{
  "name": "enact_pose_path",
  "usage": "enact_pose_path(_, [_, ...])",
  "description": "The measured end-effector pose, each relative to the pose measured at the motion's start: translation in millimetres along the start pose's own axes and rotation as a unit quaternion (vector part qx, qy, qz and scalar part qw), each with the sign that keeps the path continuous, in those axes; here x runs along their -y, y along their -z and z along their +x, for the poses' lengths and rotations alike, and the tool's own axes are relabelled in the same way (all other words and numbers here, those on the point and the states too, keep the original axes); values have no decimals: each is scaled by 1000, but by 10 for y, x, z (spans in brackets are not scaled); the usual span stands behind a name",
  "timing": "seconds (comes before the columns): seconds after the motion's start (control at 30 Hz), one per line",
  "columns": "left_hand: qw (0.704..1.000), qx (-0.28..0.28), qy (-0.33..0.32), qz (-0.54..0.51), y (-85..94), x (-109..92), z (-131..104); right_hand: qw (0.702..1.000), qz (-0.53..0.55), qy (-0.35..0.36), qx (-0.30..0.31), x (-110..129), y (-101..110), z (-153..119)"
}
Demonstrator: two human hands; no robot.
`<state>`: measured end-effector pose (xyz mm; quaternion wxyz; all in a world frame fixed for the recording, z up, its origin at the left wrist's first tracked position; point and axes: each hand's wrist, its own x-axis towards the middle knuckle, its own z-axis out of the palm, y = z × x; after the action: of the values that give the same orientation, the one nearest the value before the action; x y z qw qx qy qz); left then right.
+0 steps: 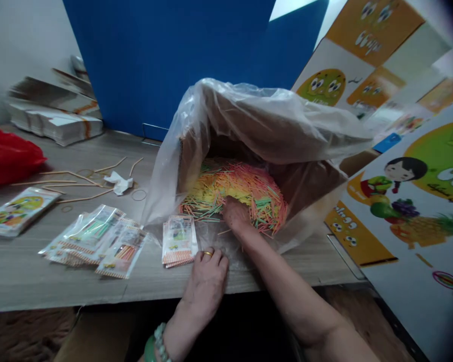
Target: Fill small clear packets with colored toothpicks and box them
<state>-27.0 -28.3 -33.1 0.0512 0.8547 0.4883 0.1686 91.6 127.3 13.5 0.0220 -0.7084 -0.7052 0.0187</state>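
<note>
My right hand [236, 213] reaches into an open cardboard box lined with clear plastic [196, 108]. Its fingers are buried in a heap of thin coloured sticks [264, 186], mostly orange, pink, yellow and green, so their grip is hidden. At the table's front edge, my left hand [210, 271], with a gold ring, has its fingers curled down and close together. What lies under them, if anything, does not show. Just beside its fingertips is a small stack of printed pouches [179, 239]. Further left, several clear-fronted pouches [126, 251] with coloured sticks inside overlap.
Left on the table [143, 296] are a stack of printed packs [22, 211], bent tan strips [75, 183], a crumpled white scrap [119, 182], a red plastic bag [9, 153] and bundled card [56, 118]. A blue panel [173, 45] stands behind; printed cartons [419, 201] rise at right.
</note>
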Motion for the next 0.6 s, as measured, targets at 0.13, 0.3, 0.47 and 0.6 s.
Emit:
enact_pose_path(0.13, [1000, -10, 5, -6, -38, -5, -6, 999, 42, -15, -11, -97, -40, 32])
enact_pose_path(0.3, [1000, -11, -5, -11, -57, -11, -30, 980, 171, 9, -102, -400, -40, 74])
enact_pose_path(0.47, [1000, -1, -14, -12, -36, 12, -29, 928, 345, 67, -126, -435, 62, -177])
enact_pose_path(0.6, [999, 14, -18, -42, 16, 23, -17, 872, 479, 52, -89, -210, 52, -513])
